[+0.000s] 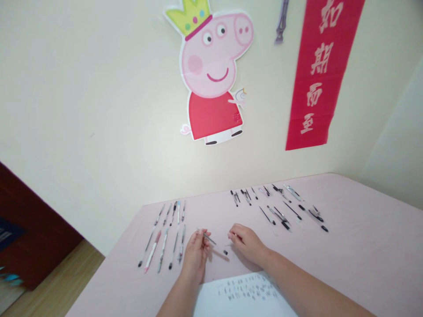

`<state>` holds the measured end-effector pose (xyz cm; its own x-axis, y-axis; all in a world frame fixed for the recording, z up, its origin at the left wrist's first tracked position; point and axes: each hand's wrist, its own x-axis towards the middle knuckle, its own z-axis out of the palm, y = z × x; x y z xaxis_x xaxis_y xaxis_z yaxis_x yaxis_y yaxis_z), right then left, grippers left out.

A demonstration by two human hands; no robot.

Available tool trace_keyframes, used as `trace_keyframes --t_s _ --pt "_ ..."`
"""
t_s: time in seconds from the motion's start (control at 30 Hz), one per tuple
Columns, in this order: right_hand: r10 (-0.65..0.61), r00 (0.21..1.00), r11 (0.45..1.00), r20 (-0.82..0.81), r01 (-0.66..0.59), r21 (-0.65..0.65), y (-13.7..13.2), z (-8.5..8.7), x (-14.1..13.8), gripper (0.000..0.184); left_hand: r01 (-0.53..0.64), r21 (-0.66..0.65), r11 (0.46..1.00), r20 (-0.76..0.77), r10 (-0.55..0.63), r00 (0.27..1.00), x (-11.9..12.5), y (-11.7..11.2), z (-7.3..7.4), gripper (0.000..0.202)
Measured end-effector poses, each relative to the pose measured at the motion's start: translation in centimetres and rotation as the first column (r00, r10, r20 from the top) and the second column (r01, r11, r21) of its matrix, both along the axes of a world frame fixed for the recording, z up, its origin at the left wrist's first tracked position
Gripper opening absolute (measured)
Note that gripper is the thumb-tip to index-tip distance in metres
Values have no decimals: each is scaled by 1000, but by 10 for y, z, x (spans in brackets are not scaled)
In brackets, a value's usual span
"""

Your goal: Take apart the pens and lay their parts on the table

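My left hand [195, 252] is closed around a slim dark pen refill [209, 239], which slants down to the right past the fingertips. Across from it, my right hand [247, 242] has its fingers pinched together; whatever they hold, if anything, is too small to make out. Between the two hands a small black pen cap [225, 252] lies on the pink tabletop [132, 237]. Just below the hands is a white sheet of paper [211, 304] with handwriting, partly covered by my forearms.
Two rows of pens [161, 248] are lined up at the left. Toward the back right lie several groups of pen parts [279, 215], with black caps, refills and clear barrels. Behind the table rises a wall with a cartoon pig sticker [211, 79] and a red banner [317, 83].
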<state>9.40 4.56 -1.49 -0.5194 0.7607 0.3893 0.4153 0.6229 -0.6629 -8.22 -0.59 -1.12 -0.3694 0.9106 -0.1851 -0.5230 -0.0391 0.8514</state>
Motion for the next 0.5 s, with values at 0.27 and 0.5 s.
trace_keyframes --t_s 0.27,0.5 --pt "93 994 995 59 -91 -34 -3 0 0 32 -56 -39 998 248 64 967 -2 6 -1 17" --pt "81 997 993 -6 -81 -84 0 -4 0 33 11 -54 998 335 8 942 1 4 1 17"
